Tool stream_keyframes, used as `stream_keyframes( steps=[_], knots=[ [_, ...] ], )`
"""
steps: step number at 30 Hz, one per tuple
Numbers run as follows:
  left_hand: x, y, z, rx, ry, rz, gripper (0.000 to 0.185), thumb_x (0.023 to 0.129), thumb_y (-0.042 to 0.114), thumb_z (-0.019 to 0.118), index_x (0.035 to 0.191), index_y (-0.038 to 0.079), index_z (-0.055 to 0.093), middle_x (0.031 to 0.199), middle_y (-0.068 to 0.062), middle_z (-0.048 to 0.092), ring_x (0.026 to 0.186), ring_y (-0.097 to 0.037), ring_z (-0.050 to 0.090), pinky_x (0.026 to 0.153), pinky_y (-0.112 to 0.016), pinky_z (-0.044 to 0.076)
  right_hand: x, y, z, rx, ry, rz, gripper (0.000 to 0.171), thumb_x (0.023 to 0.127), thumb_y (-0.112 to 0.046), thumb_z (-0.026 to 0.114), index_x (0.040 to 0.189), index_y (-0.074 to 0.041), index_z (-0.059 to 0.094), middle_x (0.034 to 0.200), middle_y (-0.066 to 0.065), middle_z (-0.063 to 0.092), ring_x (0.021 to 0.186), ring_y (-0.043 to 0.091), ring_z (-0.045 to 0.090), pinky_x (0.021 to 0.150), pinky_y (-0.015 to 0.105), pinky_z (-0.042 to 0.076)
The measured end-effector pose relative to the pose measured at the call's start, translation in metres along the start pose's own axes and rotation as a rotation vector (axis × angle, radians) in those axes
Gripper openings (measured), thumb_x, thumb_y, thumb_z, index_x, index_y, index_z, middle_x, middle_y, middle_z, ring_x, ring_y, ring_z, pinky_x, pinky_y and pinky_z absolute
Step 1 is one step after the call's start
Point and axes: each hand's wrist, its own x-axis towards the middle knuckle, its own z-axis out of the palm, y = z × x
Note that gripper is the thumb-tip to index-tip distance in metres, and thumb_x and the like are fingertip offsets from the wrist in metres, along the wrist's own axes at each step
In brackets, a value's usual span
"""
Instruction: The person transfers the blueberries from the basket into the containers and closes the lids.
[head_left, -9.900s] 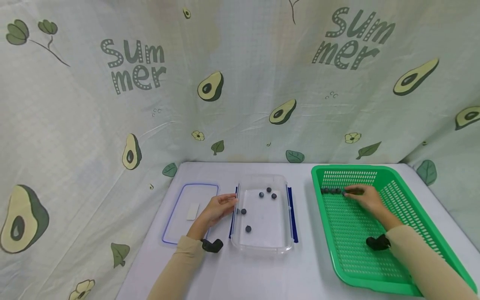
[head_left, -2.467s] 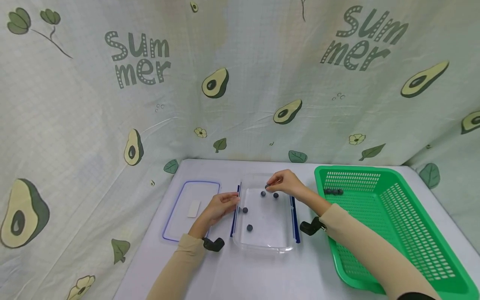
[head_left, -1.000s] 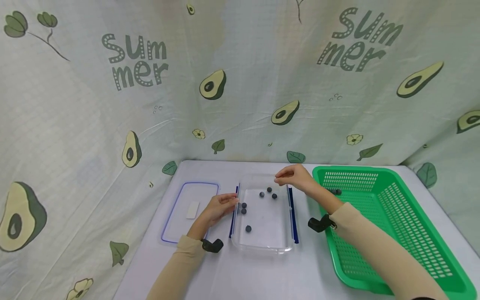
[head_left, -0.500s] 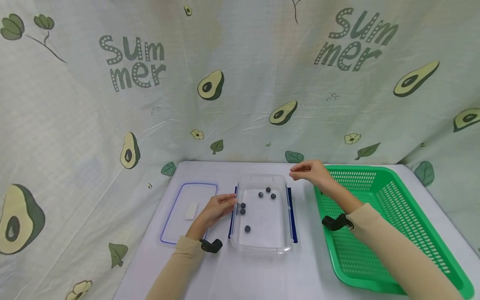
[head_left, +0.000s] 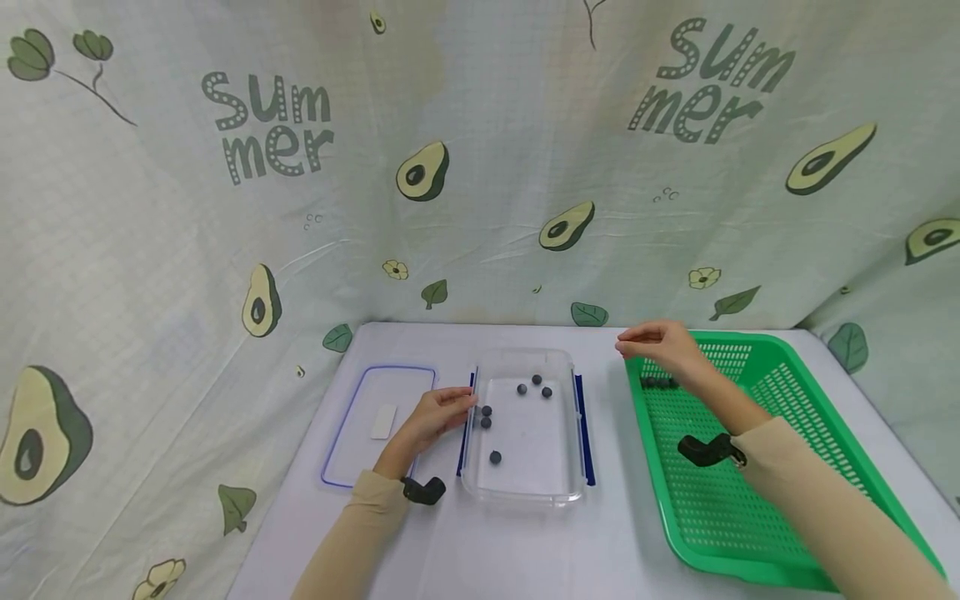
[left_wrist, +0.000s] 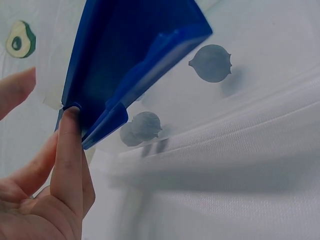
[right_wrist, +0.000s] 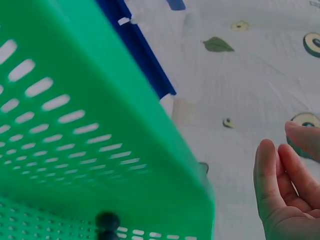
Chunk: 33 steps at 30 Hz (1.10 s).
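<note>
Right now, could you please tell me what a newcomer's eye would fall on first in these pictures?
Probably the bright green basket on the table's right side, with the right hand above its far left part. Next, perhaps, the clear box mid-table, holding six small dark balls, the left hand at its left side. Behind them hangs a pale avocado-printed cloth.

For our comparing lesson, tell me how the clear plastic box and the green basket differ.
The clear plastic box is see-through; the green basket is opaque. The box has solid walls, while the basket's are pierced with rows of slots. The box is smaller than the basket. Both stand uncovered on the table and hold dark blueberries.
</note>
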Motion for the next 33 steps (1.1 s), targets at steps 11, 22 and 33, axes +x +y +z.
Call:
stream_keyframes(
  steps=[11,22,33],
  knots=[
    [0.001,-0.001,0.002,0.01,0.003,0.009,0.055,0.092,0.014,0.075,0.136,-0.009,0.053,0.11,-0.008,0.068,0.11,-0.024,0.064,0.091,-0.028,0.056,-0.015,0.022,-0.023,-0.024,0.007,-0.005,0.049,0.095,-0.027,0.072,0.124,0.011,0.062,0.103,0.008,0.073,0.088,0.007,0.068,0.08,0.02,0.054],
    [0.002,-0.001,0.003,0.001,0.017,0.007,0.057,0.09,0.013,0.076,0.136,-0.009,0.053,0.108,-0.009,0.066,0.096,-0.013,0.066,0.087,-0.026,0.057,-0.022,0.047,-0.038,-0.015,0.053,0.039,0.05,0.096,-0.025,0.071,0.125,0.014,0.059,0.101,0.003,0.073,0.083,0.006,0.069,0.083,0.02,0.055],
    [0.002,0.0,0.003,0.007,0.028,-0.008,0.059,0.088,0.016,0.079,0.137,-0.007,0.054,0.113,-0.011,0.064,0.097,-0.012,0.066,0.086,-0.024,0.057,-0.022,0.079,-0.05,-0.05,0.128,0.093,0.05,0.095,-0.027,0.071,0.122,0.015,0.061,0.098,0.003,0.073,0.083,0.012,0.072,0.083,0.033,0.06]
  ],
)
